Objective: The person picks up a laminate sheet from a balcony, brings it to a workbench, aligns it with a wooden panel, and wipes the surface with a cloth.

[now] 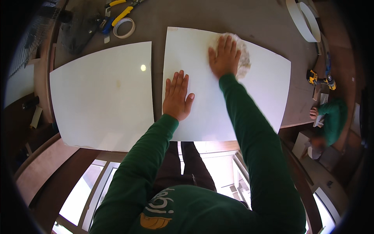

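Two white panels lie side by side on a brown worktable, with a narrow gap between them. On the right panel [202, 113] my left hand [178, 96] rests flat near its left edge, fingers stretched out, holding nothing. Toward the far edge of that same panel, my right hand [225, 56] presses down on a crumpled whitish cloth [244, 61], its fingers extended over it. Part of the cloth is hidden under the palm, and its outline is slightly blurred. The left panel [105, 97] carries a faint brownish spot and a bright light reflection; neither hand touches it.
On the worktable [163, 15] at the far left are a tape roll [124, 28], yellow-handled pliers [122, 15] and clear plastic wrapping [80, 33]. A white edging coil [304, 21] lies far right. A yellow-black drill [319, 79] is near another person in a green sleeve [336, 117].
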Tool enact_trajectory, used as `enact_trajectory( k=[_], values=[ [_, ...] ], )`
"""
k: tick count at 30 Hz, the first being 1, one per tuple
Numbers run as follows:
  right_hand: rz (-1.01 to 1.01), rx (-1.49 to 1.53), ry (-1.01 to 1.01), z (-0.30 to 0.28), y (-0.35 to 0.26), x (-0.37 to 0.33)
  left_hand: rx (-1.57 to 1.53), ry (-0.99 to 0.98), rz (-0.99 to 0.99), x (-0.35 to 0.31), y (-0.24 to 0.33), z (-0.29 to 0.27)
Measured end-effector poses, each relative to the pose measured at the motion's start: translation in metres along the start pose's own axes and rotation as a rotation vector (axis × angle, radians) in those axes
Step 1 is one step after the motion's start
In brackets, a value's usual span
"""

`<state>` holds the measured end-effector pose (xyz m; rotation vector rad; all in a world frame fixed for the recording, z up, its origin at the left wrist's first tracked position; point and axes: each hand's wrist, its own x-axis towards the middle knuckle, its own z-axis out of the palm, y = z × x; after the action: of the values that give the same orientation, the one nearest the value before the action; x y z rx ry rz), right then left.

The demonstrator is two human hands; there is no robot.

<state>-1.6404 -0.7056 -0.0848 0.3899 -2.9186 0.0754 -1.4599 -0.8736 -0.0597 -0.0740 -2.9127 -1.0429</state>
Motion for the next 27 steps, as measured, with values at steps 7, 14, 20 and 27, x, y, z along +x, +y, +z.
enact_trajectory(
  k=[7,14,20,27],
  values=[
    [-0.232,0.218,-0.434,-0.090,-0.099,-0.256,-0.595,0.250,-0.091,-0.011,-0.012,-0.018],
    [-0.299,0.372,-0.469,-0.096,-0.104,-0.254,-0.603,0.281,-0.471,-0.102,-0.006,-0.063],
    [-0.409,0.163,-0.196,-0.045,-0.099,-0.129,-0.964,-0.121,-0.833,-0.253,0.060,-0.068],
    [-0.360,0.205,-0.098,-0.015,-0.100,-0.059,-1.179,-0.010,-1.134,-0.232,0.039,-0.022]
  ],
)
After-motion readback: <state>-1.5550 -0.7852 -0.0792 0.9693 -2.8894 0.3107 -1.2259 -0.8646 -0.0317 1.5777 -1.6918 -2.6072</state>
